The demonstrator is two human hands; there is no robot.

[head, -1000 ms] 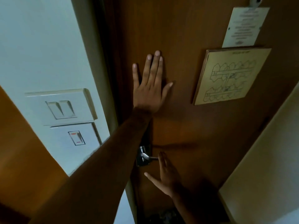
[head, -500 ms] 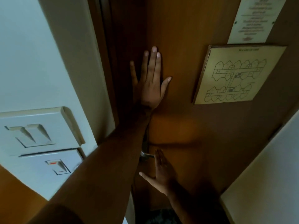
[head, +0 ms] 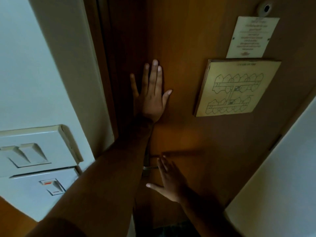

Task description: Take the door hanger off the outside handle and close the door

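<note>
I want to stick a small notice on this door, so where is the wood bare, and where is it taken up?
Bare wood: the door above the left hand, left of the white card; also the band below the floor plan plaque, right of the right hand. Crowded: upper right, and around the handle.

Door [head: 188, 48] now nearer its frame [head: 102, 65].

At your nine o'clock a pale wall [head: 25, 65] carries a cream switch plate [head: 35, 147], a second switch [head: 51, 186] just below it. Another light wall [head: 282, 177] stands at four o'clock. The light is dim.
</note>
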